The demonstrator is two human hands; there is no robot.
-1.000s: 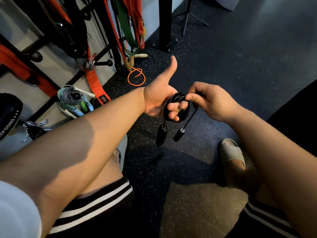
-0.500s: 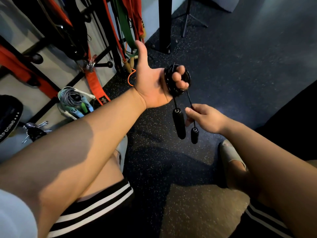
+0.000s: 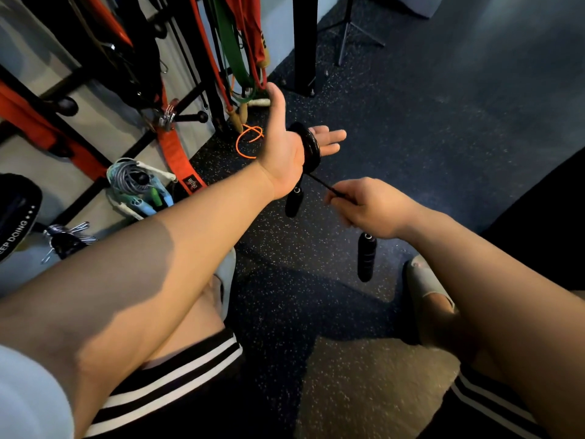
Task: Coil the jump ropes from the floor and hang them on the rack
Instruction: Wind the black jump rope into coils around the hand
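The black jump rope (image 3: 311,149) sits coiled round the left hand (image 3: 285,150), fingers straight, while below it the right hand (image 3: 367,205) pinches the taut cord in curled fingers.

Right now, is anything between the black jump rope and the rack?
Nothing visible does. The black jump rope is coiled round the left hand, the right hand pinches its cord, and the rack stands to the left.

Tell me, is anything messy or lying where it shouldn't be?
Yes. An orange cord lies loose on the floor by the foot of the rack, a floppy loop instead of a neat coil. The grey rope bundle sits tidy on the rack, and the black jump rope is wound round the left hand.
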